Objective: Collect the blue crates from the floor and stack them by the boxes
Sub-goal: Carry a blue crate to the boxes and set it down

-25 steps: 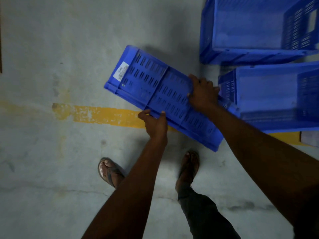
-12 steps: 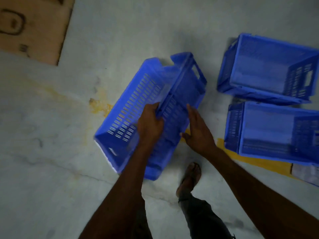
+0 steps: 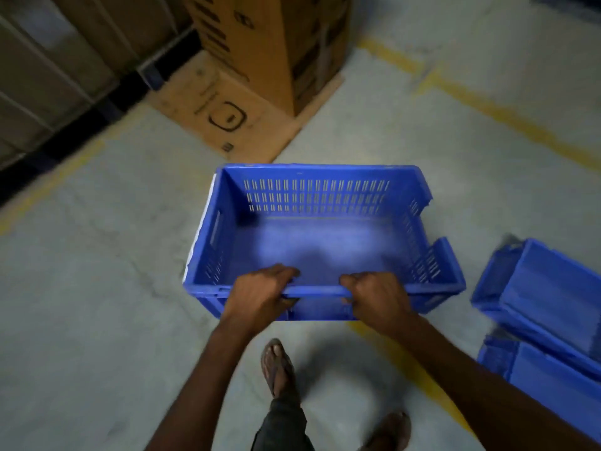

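Note:
A blue slotted crate (image 3: 312, 196) hangs upright and empty in front of me, above the grey floor. My left hand (image 3: 260, 294) and my right hand (image 3: 377, 297) both grip its near rim, side by side. Two more blue crates (image 3: 546, 288) (image 3: 549, 382) lie on the floor at the right edge. Beyond the held crate stands a tall cardboard box (image 3: 276, 43) on a flat cardboard sheet (image 3: 227, 115).
Stacked boxes or shelving (image 3: 48, 66) run along the far left. Yellow floor lines (image 3: 507, 118) cross the concrete at the right and left. My feet in sandals (image 3: 276, 366) are below the crate.
The crate has turned from tilted on its side to upright, and both hands have shifted to its near rim. The view has swung toward the cardboard boxes; the floor crates are now at the right.

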A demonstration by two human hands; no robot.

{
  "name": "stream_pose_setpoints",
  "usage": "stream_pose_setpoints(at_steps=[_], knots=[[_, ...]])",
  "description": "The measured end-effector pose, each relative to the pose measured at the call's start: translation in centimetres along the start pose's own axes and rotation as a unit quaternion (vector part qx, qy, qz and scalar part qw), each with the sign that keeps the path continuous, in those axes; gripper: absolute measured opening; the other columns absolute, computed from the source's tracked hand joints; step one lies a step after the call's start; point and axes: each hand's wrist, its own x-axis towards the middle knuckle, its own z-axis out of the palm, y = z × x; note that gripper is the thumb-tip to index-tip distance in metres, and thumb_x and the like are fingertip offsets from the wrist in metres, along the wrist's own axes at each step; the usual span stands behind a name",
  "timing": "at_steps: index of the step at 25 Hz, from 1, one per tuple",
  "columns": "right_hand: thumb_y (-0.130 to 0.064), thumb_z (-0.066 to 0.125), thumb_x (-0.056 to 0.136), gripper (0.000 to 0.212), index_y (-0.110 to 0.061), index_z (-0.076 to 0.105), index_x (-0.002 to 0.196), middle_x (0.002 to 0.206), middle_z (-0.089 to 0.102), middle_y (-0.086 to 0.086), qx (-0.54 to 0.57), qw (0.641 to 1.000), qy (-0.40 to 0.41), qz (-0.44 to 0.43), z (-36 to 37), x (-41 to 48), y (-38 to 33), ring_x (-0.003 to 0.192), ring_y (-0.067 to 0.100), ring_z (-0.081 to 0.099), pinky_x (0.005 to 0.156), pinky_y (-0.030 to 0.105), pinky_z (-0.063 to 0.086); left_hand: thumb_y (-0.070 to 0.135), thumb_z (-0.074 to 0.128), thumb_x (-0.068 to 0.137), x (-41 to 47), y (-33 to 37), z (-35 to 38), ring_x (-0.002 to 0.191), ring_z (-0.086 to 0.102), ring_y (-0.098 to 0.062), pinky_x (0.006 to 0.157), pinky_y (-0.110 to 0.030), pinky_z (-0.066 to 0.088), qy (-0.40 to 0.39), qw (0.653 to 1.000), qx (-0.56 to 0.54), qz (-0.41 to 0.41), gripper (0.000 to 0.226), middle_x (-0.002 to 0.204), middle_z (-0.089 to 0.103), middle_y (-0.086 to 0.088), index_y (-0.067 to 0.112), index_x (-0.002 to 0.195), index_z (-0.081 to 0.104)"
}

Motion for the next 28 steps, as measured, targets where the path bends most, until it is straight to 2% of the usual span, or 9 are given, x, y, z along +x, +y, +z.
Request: stream_pose_setpoints(at_steps=[2, 4, 5, 9, 12, 14, 19, 23, 28], knots=[[-0.018, 0.076, 0.051, 0.026, -0.020, 0.064, 0.074, 0.059, 0.061, -0.001, -0.027, 0.997, 0.074, -0.020, -3.3, 3.1, -3.7, 0.052, 0.024, 0.062, 0.042, 0.027, 0.041, 0.062, 0.067, 0.077, -2.0, -5.3, -5.0, 0.079, 0.071, -0.015, 0.058, -0.029, 0.052, -0.024, 0.997, 0.031, -0.061, 0.034, 0.087, 0.073, 0.011, 0.037, 0.100, 0.067], [-0.011, 0.061, 0.055, 0.020, -0.019, 0.066, 0.073, 0.063, 0.061, 0.001, -0.040, 0.989, 0.140, -0.028, -5.9, 5.9, -7.4, 0.054, 0.026, 0.060, 0.045, 0.029, 0.044, 0.032, 0.060, 0.079, -4.0, -8.5, -8.4, 0.069, 0.071, -0.019, 0.053, -0.029, 0.050, -0.027, 0.996, 0.065, -0.051, 0.021, 0.077, 0.073, 0.007, 0.038, 0.098, 0.068], [-0.010, 0.057, 0.060, 0.021, -0.018, 0.068, 0.076, 0.067, 0.064, 0.001, -0.050, 0.984, 0.170, -0.030, -7.2, 7.5, -9.1, 0.057, 0.027, 0.061, 0.048, 0.031, 0.047, 0.021, 0.051, 0.073, -4.9, -9.7, -10.1, 0.063, 0.070, -0.018, 0.048, -0.027, 0.048, -0.014, 0.996, 0.066, -0.050, 0.034, 0.075, 0.073, 0.007, 0.038, 0.097, 0.069], [-0.010, 0.054, 0.075, 0.026, -0.017, 0.073, 0.091, 0.082, 0.071, 0.001, -0.088, 0.963, 0.244, -0.078, -14.2, 15.2, -15.1, 0.066, 0.025, 0.067, 0.055, 0.032, 0.053, 0.016, 0.041, 0.062, -6.6, -16.2, -18.1, 0.059, 0.068, -0.017, 0.044, -0.023, 0.041, 0.118, 0.986, 0.075, -0.094, 0.045, 0.075, 0.073, 0.007, 0.032, 0.091, 0.072], [-0.017, 0.069, 0.069, 0.014, -0.020, 0.066, 0.082, 0.071, 0.068, 0.002, -0.088, 0.968, 0.222, -0.076, -21.9, 22.8, -18.1, 0.063, 0.026, 0.068, 0.050, 0.031, 0.049, 0.020, 0.058, 0.074, -5.7, -22.4, -25.8, 0.064, 0.070, -0.023, 0.047, -0.026, 0.043, 0.180, 0.970, 0.096, -0.131, 0.028, 0.074, 0.073, 0.004, 0.033, 0.095, 0.071], [-0.031, 0.076, 0.075, 0.022, -0.020, 0.063, 0.089, 0.080, 0.072, 0.004, -0.088, 0.975, 0.188, -0.081, -26.9, 29.0, -18.9, 0.076, 0.028, 0.071, 0.056, 0.033, 0.049, 0.033, 0.072, 0.081, -3.3, -26.7, -31.7, 0.075, 0.071, -0.031, 0.053, -0.031, 0.041, 0.180, 0.965, 0.120, -0.146, 0.017, 0.079, 0.073, -0.003, 0.028, 0.098, 0.068], [-0.060, 0.067, 0.082, 0.055, -0.023, 0.061, 0.123, 0.115, 0.071, 0.010, -0.065, 0.979, 0.114, -0.157, -34.4, 45.6, -21.9, 0.109, 0.033, 0.065, 0.076, 0.039, 0.049, 0.041, 0.074, 0.082, 2.9, -37.9, -41.3, 0.111, 0.064, -0.031, 0.078, -0.038, 0.049, 0.087, 0.965, 0.105, -0.226, 0.047, 0.120, 0.068, -0.009, 0.024, 0.123, 0.057], [-0.063, 0.067, 0.078, 0.063, -0.028, 0.058, 0.129, 0.124, 0.069, 0.005, -0.039, 0.976, 0.065, -0.203, -33.9, 54.6, -25.2, 0.117, 0.028, 0.062, 0.088, 0.037, 0.049, 0.043, 0.077, 0.081, 3.4, -44.1, -41.3, 0.112, 0.063, -0.030, 0.081, -0.037, 0.049, 0.067, 0.948, 0.064, -0.304, 0.051, 0.119, 0.068, -0.007, 0.025, 0.124, 0.058], [-0.039, 0.076, 0.080, 0.035, -0.020, 0.065, 0.107, 0.102, 0.073, 0.007, -0.022, 0.958, 0.118, -0.259, -29.8, 60.1, -30.7, 0.100, 0.031, 0.067, 0.075, 0.037, 0.050, 0.035, 0.076, 0.078, 0.8, -49.2, -35.6, 0.098, 0.068, -0.028, 0.068, -0.038, 0.052, 0.179, 0.906, 0.086, -0.374, 0.033, 0.101, 0.072, 0.000, 0.026, 0.105, 0.060]])
